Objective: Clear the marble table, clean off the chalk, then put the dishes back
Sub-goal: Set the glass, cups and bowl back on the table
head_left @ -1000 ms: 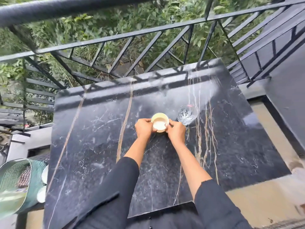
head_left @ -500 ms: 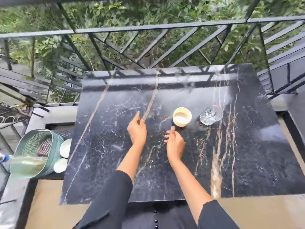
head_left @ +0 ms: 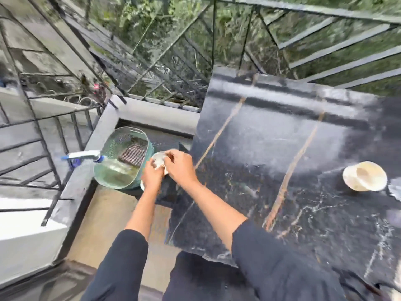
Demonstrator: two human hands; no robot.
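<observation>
The black marble table (head_left: 271,148) fills the right of the view. A cream cup (head_left: 364,175) stands on it near the right edge, with part of a clear glass (head_left: 395,190) beside it at the frame border. Left of the table, my left hand (head_left: 152,177) and my right hand (head_left: 180,165) meet over a white dish (head_left: 158,160) beside the green basket, both holding it. A second white dish's edge (head_left: 142,185) shows under my left hand. Motion blur hides the exact grip.
A green mesh basket (head_left: 121,157) holding a checked cloth (head_left: 132,154) sits on a low dark stand. A clear bottle with a blue cap (head_left: 86,158) lies by it. Black metal railing (head_left: 152,68) borders the balcony, with foliage beyond.
My view has swung left. Both hands left the middle of the table, away from the cream cup, and now close on a white dish beside the green basket.
</observation>
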